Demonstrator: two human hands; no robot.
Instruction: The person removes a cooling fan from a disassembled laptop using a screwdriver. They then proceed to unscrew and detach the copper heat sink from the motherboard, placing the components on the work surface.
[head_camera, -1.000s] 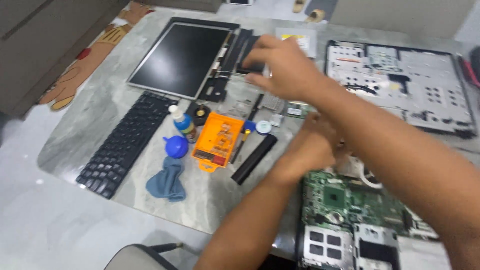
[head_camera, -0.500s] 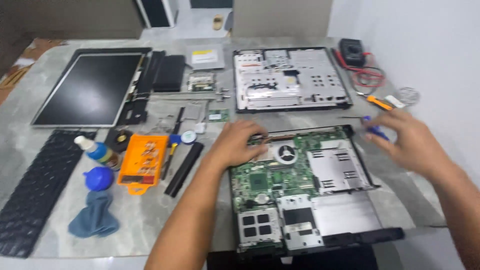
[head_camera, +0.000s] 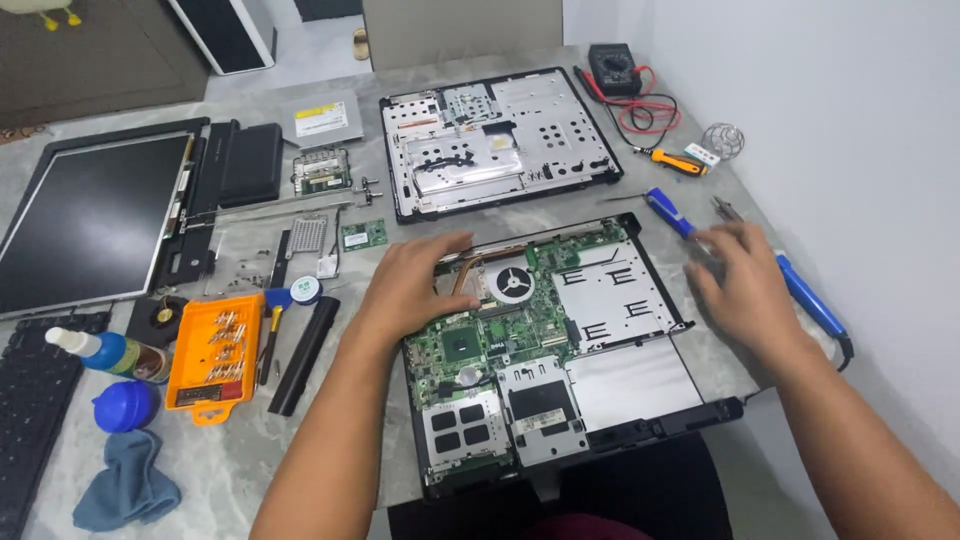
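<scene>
Motherboard (head_camera: 520, 330), green, exposed in an opened laptop base (head_camera: 640, 385) at the table's near edge, centre; its near-left corner is cut off by the table edge and a dark lap below. Left hand (head_camera: 410, 285) lies flat on the board's far-left corner, fingers spread and clamped on nothing, hiding what sits beneath the palm. A round black fan (head_camera: 513, 284) shows just at 3 o'clock of that hand.

Right hand (head_camera: 745, 285), at 3 o'clock of the base, rests on the table (head_camera: 560, 210) with fingers loosely curled over a blue-handled screwdriver (head_camera: 668, 212); whether it grips the tool cannot be told, as the shaft end is hidden under the fingers. A blue soldering iron (head_camera: 808, 293) runs out from beneath the hand toward 4 o'clock.

Orange tray (head_camera: 212, 352), at 9 o'clock of the board, holds small bits too fine to identify. Silver chassis panel (head_camera: 495, 140) lies at 12 o'clock; multimeter (head_camera: 613, 68) with red leads at 1 o'clock. Screen panel (head_camera: 85, 225) at 10 o'clock, cut by the left edge, as is the keyboard (head_camera: 30, 410) at 8 o'clock. Blue cloth (head_camera: 125, 485) near it.
</scene>
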